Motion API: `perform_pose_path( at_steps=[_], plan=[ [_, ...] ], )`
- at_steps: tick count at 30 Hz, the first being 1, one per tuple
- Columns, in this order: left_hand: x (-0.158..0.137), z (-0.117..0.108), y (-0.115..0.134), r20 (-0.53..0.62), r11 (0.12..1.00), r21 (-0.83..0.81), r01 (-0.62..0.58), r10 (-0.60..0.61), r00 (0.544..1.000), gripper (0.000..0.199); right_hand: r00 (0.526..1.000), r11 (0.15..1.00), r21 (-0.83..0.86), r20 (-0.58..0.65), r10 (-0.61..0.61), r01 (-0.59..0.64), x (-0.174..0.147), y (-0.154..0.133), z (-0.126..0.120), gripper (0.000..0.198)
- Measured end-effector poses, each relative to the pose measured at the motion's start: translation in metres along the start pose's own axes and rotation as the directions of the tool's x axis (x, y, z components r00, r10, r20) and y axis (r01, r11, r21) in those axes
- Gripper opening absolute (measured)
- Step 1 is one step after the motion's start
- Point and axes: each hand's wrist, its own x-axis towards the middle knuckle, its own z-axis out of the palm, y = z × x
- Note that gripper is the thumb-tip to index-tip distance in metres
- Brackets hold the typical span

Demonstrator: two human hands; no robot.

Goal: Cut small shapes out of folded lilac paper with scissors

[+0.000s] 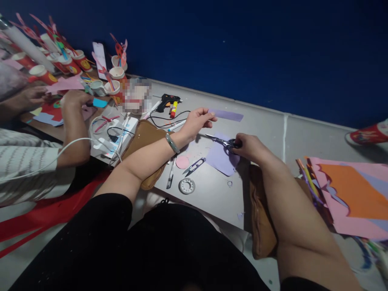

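Between the thumb and fingers of my left hand [198, 122] is one end of a purple paper strip [227, 115], which stretches off to the right. My right hand [253, 147] is closed around the handles of a pair of scissors [222, 142], whose blades point left toward my left wrist. Under the scissors a larger piece of purple paper [222, 161] lies on the table. Nearby are thread snips [194, 166], a pink paper circle [182, 162], a roll of tape [187, 186] and a pen [171, 174].
A glue gun [168, 102] and a glue stick [173, 109] lie beyond my left hand. Left, a co-worker's hand [75, 99] holds blue paper near a power strip [121, 137]. Stacked coloured paper [360, 194] and a red paper cup [368, 134] are right. Brown cushions [262, 214] flank me.
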Motion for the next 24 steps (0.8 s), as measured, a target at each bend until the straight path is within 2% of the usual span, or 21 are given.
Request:
perform_pose_path(
  at_steps=[2,5,7,9,11,12,14,15,16,17,20,24],
  plan=[
    [-0.001,0.000,0.001,0.000,1.000,-0.007,0.012,-0.012,1.000,0.026,0.999,0.998,-0.039,0.022,0.043,-0.042,-0.003,0.003,-0.005,0.027],
    [-0.001,-0.001,0.003,0.007,1.000,-0.012,0.019,-0.019,1.000,0.027,0.981,0.971,-0.138,-0.008,0.195,-0.194,-0.007,0.012,-0.016,0.029],
    [0.000,-0.003,0.004,0.019,1.000,-0.016,0.014,-0.014,1.000,0.028,0.956,0.941,-0.187,-0.139,0.258,-0.281,-0.007,0.020,-0.022,0.033],
    [0.000,-0.003,0.003,0.036,1.000,-0.013,0.009,-0.008,0.999,0.028,0.915,0.944,-0.102,-0.297,0.272,-0.314,-0.006,0.025,-0.025,0.034],
    [0.000,-0.003,0.002,0.061,1.000,0.001,0.012,-0.012,0.998,0.028,0.867,0.939,0.224,-0.374,0.330,-0.260,-0.003,0.026,-0.024,0.028],
    [0.000,-0.002,0.001,0.075,1.000,0.014,0.013,-0.014,0.997,0.028,0.861,0.876,0.448,-0.357,0.361,-0.182,-0.002,0.025,-0.023,0.023],
    [-0.003,-0.001,0.000,0.106,0.999,0.053,0.002,-0.007,0.994,0.031,0.889,0.625,0.780,-0.301,0.346,0.021,-0.001,0.020,-0.021,0.019],
    [-0.004,0.000,0.000,0.127,0.997,0.076,-0.014,0.004,0.992,0.033,0.903,0.508,0.855,-0.295,0.311,0.105,-0.001,0.017,-0.021,0.020],
    [-0.006,0.002,0.000,0.149,0.994,0.100,-0.032,0.017,0.989,0.036,0.913,0.430,0.888,-0.300,0.275,0.163,-0.002,0.013,-0.020,0.021],
    [-0.008,0.003,0.000,0.168,0.991,0.122,-0.048,0.027,0.985,0.038,0.920,0.393,0.899,-0.306,0.247,0.193,-0.004,0.010,-0.020,0.022],
    [-0.014,0.007,0.002,0.199,0.985,0.159,-0.066,0.034,0.979,0.039,0.934,0.384,0.901,-0.296,0.202,0.202,-0.011,-0.001,-0.020,0.022],
    [-0.017,0.010,0.001,0.213,0.975,0.205,-0.082,0.038,0.976,0.035,0.946,0.465,0.867,-0.284,0.158,0.182,-0.019,-0.011,-0.015,0.027]
  ],
)
